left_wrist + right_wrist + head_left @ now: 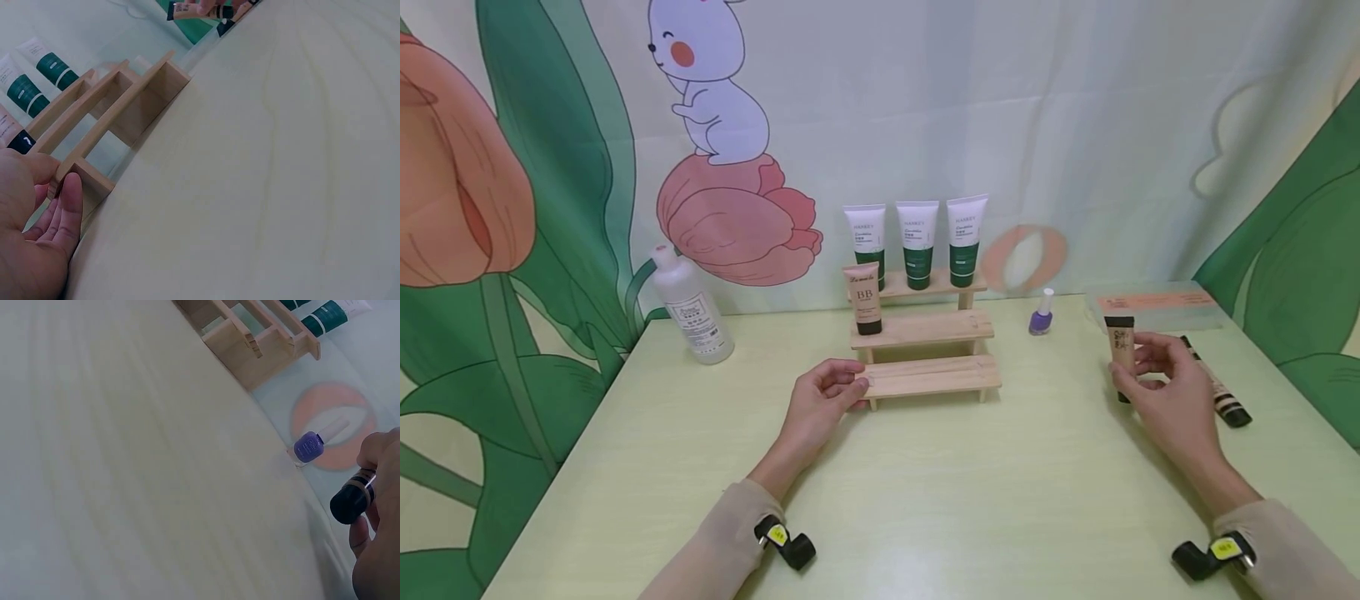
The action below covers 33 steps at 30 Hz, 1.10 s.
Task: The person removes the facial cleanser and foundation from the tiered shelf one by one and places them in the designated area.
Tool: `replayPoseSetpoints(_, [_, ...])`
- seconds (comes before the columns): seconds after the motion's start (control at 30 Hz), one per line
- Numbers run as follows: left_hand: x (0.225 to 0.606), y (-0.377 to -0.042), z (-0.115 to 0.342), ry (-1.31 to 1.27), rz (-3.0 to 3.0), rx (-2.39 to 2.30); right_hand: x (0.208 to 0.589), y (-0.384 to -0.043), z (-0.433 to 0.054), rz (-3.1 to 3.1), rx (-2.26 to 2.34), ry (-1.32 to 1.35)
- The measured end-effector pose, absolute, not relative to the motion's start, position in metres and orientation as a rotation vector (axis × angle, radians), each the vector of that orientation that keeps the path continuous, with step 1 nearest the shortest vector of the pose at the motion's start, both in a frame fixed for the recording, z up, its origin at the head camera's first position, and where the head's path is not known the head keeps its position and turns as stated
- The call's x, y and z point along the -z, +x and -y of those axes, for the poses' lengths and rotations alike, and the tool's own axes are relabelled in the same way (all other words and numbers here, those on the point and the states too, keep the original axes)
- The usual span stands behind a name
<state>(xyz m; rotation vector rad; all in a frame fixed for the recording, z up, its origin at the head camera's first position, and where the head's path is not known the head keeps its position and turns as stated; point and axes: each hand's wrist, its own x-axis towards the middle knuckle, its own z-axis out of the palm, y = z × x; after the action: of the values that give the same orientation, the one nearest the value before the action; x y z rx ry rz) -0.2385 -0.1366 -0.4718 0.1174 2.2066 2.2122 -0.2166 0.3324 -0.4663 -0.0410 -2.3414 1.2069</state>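
Observation:
My left hand (pixel 823 396) pinches the left end of the lowest step of a three-tier wooden stand (pixel 928 379); thumb and fingers close round that corner in the left wrist view. On the top step stand three white-and-green tubes (pixel 917 246), side by side. A pink BB cream tube (pixel 864 300) with a black cap is upright at the left of the middle step. Off to the right, my right hand (pixel 1176 400) grips a small beige tube (pixel 1123 348) with black ends, held roughly upright. Its black cap (pixel 350 503) faces the right wrist camera.
Right of the stand is a purple nail polish bottle (pixel 1041 317) with a white cap. A striped beige-and-black tube (pixel 1228 404) lies beyond my right hand, near a clear flat box (pixel 1172 308). At the back left stands a white bottle (pixel 694 312). A printed curtain hangs behind the table.

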Motion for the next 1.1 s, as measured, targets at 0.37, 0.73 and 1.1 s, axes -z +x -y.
replayPoseSetpoints(0.37, [0.4739, -0.2395, 0.1376, 0.113, -2.215, -2.215, 0.4723, -0.2141, -0.3292, 2.413, -1.189, -0.031])
replayPoseSetpoints(0.73, [0.4732, -0.239, 0.136, 0.112, -2.211, -2.214, 0.4728, -0.2126, -0.3318, 2.491, -1.12, -0.04])
replayPoseSetpoints(1.1, [0.4716, -0.2375, 0.1361, 0.108, -2.234, -2.204, 0.4758, -0.2141, -0.334, 2.523, -1.088, -0.045])
